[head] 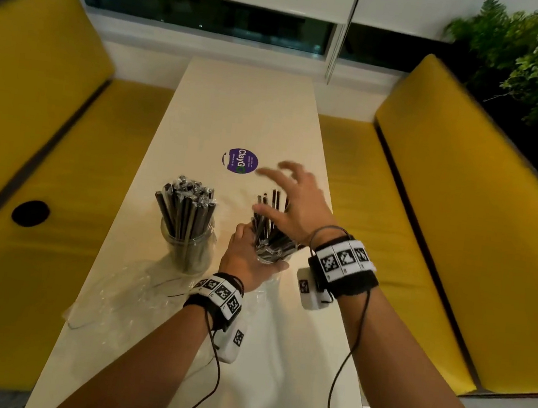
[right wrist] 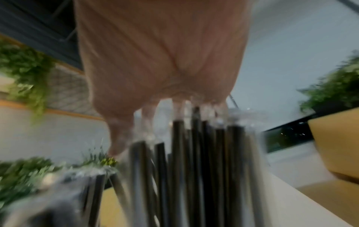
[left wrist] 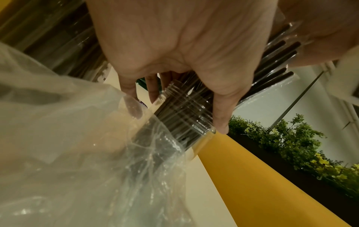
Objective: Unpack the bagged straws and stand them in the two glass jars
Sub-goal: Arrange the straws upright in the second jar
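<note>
Two glass jars stand on the pale table [head: 239,104]. The left jar [head: 186,251] is packed with black wrapped straws [head: 185,206]. My left hand [head: 254,253] grips the right jar [head: 271,257], fingers and thumb curled round its glass wall [left wrist: 186,116]. Black straws [head: 267,217] lean loosely in that jar. My right hand [head: 272,190] hovers over their tops with fingers spread, holding nothing. The right wrist view is blurred; there the fingers [right wrist: 147,119] lie at the straw tips [right wrist: 194,153].
A crumpled clear plastic bag [head: 132,295] lies on the table near my left wrist, also filling the left wrist view [left wrist: 68,153]. A purple round sticker [head: 239,160] sits beyond the jars. Yellow benches [head: 34,104] flank the table; plants [head: 535,67] stand at the right.
</note>
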The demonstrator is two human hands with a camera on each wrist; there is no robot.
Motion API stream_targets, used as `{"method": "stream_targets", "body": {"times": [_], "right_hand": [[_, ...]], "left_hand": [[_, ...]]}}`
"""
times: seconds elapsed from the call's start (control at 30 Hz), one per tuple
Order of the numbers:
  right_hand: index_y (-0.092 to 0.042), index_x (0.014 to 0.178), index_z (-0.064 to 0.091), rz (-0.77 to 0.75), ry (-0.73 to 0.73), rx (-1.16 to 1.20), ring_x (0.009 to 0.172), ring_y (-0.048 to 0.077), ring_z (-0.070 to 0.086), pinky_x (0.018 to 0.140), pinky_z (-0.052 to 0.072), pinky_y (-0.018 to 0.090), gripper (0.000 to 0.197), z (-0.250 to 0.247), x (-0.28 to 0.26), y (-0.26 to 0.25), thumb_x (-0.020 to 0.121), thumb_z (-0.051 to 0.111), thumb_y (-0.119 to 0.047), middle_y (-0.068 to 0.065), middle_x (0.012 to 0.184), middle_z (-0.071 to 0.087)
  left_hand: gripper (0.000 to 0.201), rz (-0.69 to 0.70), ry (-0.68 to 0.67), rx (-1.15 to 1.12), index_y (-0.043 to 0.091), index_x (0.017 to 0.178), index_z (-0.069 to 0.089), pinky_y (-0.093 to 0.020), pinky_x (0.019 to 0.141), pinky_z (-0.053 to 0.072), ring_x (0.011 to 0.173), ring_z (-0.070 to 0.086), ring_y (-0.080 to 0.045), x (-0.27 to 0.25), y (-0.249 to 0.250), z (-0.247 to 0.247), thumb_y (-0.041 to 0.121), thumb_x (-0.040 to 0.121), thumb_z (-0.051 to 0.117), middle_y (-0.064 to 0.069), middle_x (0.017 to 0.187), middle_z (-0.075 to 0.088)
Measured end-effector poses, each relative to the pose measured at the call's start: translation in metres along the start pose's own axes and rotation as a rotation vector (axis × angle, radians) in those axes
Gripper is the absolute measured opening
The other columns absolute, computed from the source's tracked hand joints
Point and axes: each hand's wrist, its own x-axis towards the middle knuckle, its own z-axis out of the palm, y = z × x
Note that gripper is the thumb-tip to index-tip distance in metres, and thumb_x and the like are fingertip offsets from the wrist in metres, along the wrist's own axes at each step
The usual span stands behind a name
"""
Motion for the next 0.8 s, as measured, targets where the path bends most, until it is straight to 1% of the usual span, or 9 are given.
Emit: {"method": "stream_targets", "body": {"times": [0.1, 0.2, 0.3, 0.37, 0.43, 0.53, 0.63, 0.7, 0.8], "right_hand": [[-0.020, 0.110, 0.073, -0.105, -0.118, 0.096, 0.097, 0.023, 0.064, 0.092, 0.057, 0.044, 0.022, 0.002, 0.010, -0.009, 0.089, 0.077, -0.027, 0.004, 0.110, 0.067], [-0.014, 0.092, 0.068, -0.053, 0.228, 0.251, 0.079, 0.014, 0.063, 0.075, 0.057, 0.026, 0.004, -0.005, 0.005, -0.008, 0.089, 0.071, -0.012, -0.001, 0.094, 0.066], [-0.019, 0.097, 0.064, 0.216, 0.466, 0.274, 0.088, 0.017, 0.063, 0.081, 0.055, 0.033, 0.004, -0.001, -0.013, 0.010, 0.096, 0.062, -0.022, -0.003, 0.098, 0.066], [-0.022, 0.106, 0.069, 0.305, 0.256, 0.055, 0.111, 0.023, 0.059, 0.098, 0.043, 0.044, 0.026, 0.009, -0.020, 0.016, 0.105, 0.049, -0.038, -0.003, 0.116, 0.067], [-0.028, 0.122, 0.067, 0.312, 0.234, 0.095, 0.130, 0.024, 0.049, 0.102, 0.032, 0.045, 0.041, 0.008, -0.029, 0.014, 0.106, 0.041, -0.055, -0.001, 0.136, 0.060], [-0.048, 0.139, 0.048, 0.179, 0.173, 0.146, 0.140, 0.027, 0.034, 0.106, 0.036, 0.050, 0.061, 0.004, -0.046, 0.006, 0.087, 0.052, -0.079, 0.000, 0.153, 0.039], [-0.036, 0.140, 0.052, 0.086, -0.003, 0.131, 0.137, 0.028, 0.035, 0.112, 0.047, 0.049, 0.062, 0.024, -0.057, 0.000, 0.084, 0.079, -0.044, 0.005, 0.150, 0.034], [-0.025, 0.133, 0.058, 0.052, 0.175, 0.261, 0.131, 0.025, 0.044, 0.111, 0.049, 0.041, 0.042, 0.029, -0.055, 0.002, 0.094, 0.068, -0.014, 0.006, 0.141, 0.042], [-0.022, 0.133, 0.059, 0.137, 0.402, 0.234, 0.122, 0.024, 0.049, 0.105, 0.049, 0.042, 0.032, 0.032, -0.054, 0.008, 0.102, 0.054, -0.017, 0.005, 0.134, 0.051]], "left_hand": [[0.084, 0.021, -0.013, -0.023, 0.034, 0.127, 0.038, -0.046, 0.112, 0.049, 0.128, 0.054, -0.023, 0.002, -0.001, -0.001, 0.056, 0.064, 0.090, 0.000, 0.134, 0.051], [0.082, 0.100, 0.022, 0.051, 0.025, 0.131, 0.049, -0.037, 0.112, 0.043, 0.124, 0.046, -0.019, 0.004, -0.007, 0.000, 0.059, 0.067, 0.087, 0.006, 0.122, 0.046], [0.094, 0.169, 0.012, 0.101, 0.015, 0.137, 0.054, -0.033, 0.110, 0.038, 0.120, 0.039, -0.017, 0.006, -0.009, 0.004, 0.076, 0.067, 0.075, -0.001, 0.126, 0.051], [0.106, 0.161, 0.023, 0.106, 0.017, 0.141, 0.051, -0.030, 0.111, 0.038, 0.120, 0.039, -0.016, 0.005, -0.013, 0.005, 0.086, 0.063, 0.064, -0.001, 0.130, 0.051], [0.108, 0.158, 0.022, 0.122, 0.018, 0.145, 0.049, -0.024, 0.109, 0.034, 0.122, 0.038, -0.015, 0.008, -0.016, 0.007, 0.088, 0.063, 0.063, 0.001, 0.133, 0.050], [0.100, 0.168, 0.008, 0.136, 0.020, 0.142, 0.052, -0.030, 0.109, 0.041, 0.121, 0.043, -0.017, 0.008, -0.018, 0.008, 0.083, 0.065, 0.067, 0.002, 0.132, 0.051], [0.093, 0.173, -0.029, 0.170, 0.021, 0.142, 0.051, -0.036, 0.109, 0.047, 0.118, 0.041, -0.017, 0.007, -0.015, 0.006, 0.076, 0.066, 0.060, 0.003, 0.130, 0.048], [0.092, 0.180, -0.036, 0.148, 0.020, 0.140, 0.051, -0.034, 0.111, 0.042, 0.120, 0.040, -0.018, 0.005, -0.011, 0.004, 0.075, 0.067, 0.061, 0.005, 0.129, 0.049], [0.104, 0.142, -0.003, 0.056, 0.021, 0.147, 0.046, -0.035, 0.114, 0.042, 0.130, 0.043, -0.018, 0.001, -0.007, -0.002, 0.076, 0.061, 0.069, 0.001, 0.138, 0.048]]}}
